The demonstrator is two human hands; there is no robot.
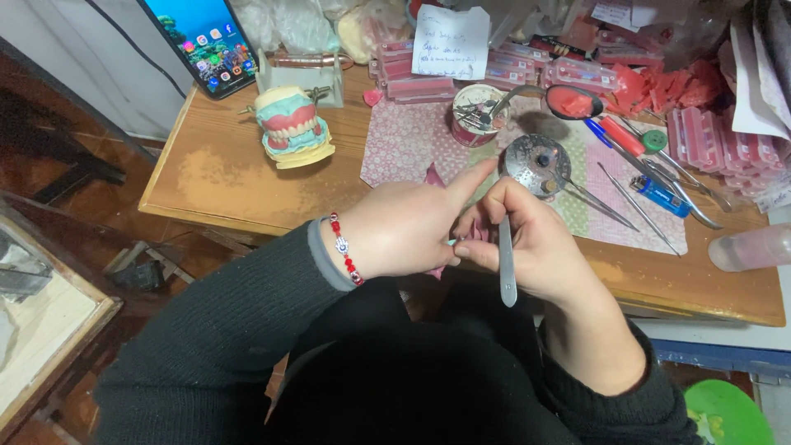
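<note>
My left hand [408, 227], with a red and white bead bracelet on the wrist, is closed around a small pink wax piece [433, 176] that is mostly hidden; its forefinger points up to the right. My right hand [527, 243] grips a slim metal hand tool [506, 265] like a pen, its tip lost between the two hands. Both hands meet over the front edge of the wooden table [231, 185]. A denture model on an articulator [290, 125] stands at the back left of the table.
A phone [210, 41] leans at the back left. A small round metal burner [537, 161], a tin of burs [478, 114], several metal instruments [634, 185], a blue lighter [662, 196], pink tooth strips [709, 136], a paper note [449, 41] and a plastic bottle [750, 247] crowd the right side.
</note>
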